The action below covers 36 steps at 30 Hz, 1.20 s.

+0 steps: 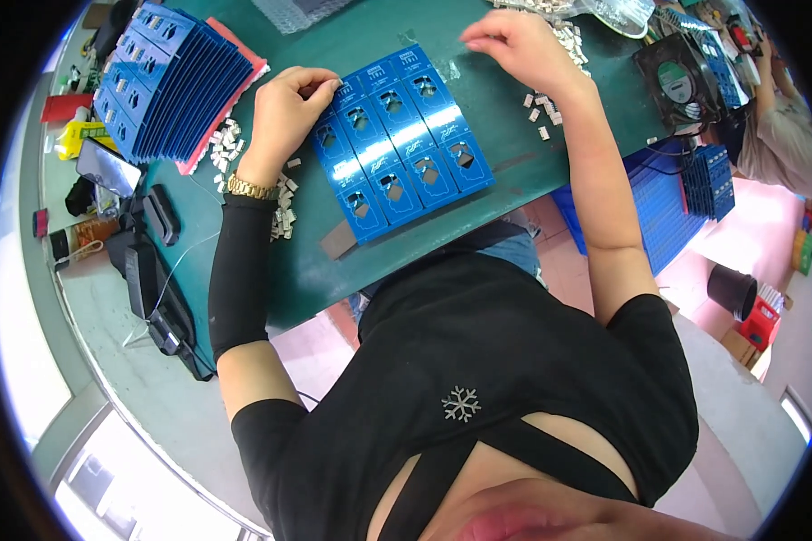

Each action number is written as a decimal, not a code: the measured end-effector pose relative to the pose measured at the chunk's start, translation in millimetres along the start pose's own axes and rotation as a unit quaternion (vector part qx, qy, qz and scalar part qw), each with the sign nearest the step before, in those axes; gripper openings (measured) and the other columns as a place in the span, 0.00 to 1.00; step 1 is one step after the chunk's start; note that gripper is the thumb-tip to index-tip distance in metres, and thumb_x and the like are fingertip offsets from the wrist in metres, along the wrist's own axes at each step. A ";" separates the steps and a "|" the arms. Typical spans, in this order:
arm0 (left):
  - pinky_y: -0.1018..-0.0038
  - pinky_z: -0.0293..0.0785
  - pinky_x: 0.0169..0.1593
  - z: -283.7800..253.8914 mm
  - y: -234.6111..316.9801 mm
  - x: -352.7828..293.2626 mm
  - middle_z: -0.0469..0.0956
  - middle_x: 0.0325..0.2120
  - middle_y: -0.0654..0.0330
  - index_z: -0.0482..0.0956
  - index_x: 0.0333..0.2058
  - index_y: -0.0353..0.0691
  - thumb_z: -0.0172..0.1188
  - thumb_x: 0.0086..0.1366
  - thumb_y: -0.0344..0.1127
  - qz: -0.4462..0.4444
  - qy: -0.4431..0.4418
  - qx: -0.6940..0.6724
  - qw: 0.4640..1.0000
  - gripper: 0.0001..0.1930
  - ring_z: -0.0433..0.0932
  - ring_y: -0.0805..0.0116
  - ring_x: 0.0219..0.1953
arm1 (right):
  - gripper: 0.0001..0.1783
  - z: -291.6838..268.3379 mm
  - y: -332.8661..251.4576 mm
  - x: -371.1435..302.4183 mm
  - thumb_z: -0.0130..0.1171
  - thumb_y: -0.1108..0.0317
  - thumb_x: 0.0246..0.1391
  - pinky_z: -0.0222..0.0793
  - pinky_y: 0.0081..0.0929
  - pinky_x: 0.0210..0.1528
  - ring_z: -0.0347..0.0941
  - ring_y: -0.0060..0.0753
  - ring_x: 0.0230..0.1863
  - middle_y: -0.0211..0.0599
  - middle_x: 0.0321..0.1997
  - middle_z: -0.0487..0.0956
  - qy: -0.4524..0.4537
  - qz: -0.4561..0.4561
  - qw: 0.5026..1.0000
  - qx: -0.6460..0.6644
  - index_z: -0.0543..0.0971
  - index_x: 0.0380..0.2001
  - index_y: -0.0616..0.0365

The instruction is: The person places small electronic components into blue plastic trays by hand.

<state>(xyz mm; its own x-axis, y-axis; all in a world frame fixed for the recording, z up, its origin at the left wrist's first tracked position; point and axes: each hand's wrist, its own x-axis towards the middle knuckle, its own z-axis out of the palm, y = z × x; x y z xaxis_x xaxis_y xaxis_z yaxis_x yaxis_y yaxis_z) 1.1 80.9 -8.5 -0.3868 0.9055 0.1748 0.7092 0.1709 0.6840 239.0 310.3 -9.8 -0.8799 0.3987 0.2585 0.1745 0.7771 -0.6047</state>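
A blue circuit board panel (383, 153), marked off into several like sections with cut-outs, rests on the green table (505, 162) in front of me. My left hand (289, 113) is at its upper left corner, thumb and fingers pinched together; whatever lies between the fingertips is hidden. My right hand (525, 54) is off to the right of the panel, above the table, its fingertips also pressed together on something too small to make out. Small white connectors (282, 212) lie scattered by my left wrist. More white connectors (541, 110) are strewn below my right hand.
Many blue boards stand in a stack (158, 81) at the far left, with pink foam beside them. A brown-grey block (338, 242) pokes out at the panel's near edge. On the right are a black fan (677, 81), a blue crate (645, 203) and another person's arm (771, 117).
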 end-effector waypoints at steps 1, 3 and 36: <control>0.77 0.76 0.36 0.3 -0.1 1.1 0.82 0.28 0.58 0.85 0.35 0.37 0.64 0.59 0.34 0.002 0.000 0.007 1.000 0.08 0.81 0.71 0.29 | 0.08 0.2 -9.6 6.4 0.61 0.69 0.55 0.74 0.27 0.40 0.79 0.32 0.35 0.37 0.32 0.82 0.010 -0.055 0.998 -0.009 0.84 0.37 0.60; 0.77 0.76 0.36 1.9 0.6 3.2 0.82 0.29 0.58 0.85 0.35 0.37 0.64 0.59 0.34 0.000 -0.004 0.013 1.000 0.08 0.81 0.71 0.29 | 0.11 -0.6 -30.9 25.2 0.61 0.70 0.53 0.73 0.31 0.45 0.79 0.36 0.41 0.40 0.38 0.82 -0.040 -0.036 0.998 0.040 0.83 0.40 0.59; 0.64 0.71 0.52 -2.3 11.5 15.5 0.79 0.28 0.62 0.83 0.29 0.40 0.65 0.55 0.32 0.181 -0.049 0.215 0.958 0.04 0.79 0.62 0.32 | 0.08 84.2 -44.9 48.2 0.60 0.68 0.54 0.74 0.34 0.44 0.79 0.43 0.39 0.40 0.35 0.81 0.000 -0.036 0.998 0.057 0.85 0.34 0.57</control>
<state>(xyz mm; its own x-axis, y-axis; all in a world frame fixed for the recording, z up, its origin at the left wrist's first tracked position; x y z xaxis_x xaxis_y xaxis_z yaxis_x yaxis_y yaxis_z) 1.9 96.0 3.7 -0.0268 0.9639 0.2649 0.9719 -0.0369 0.2324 151.5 253.7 -33.7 -0.8884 0.3442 0.3039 0.0600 0.7432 -0.6664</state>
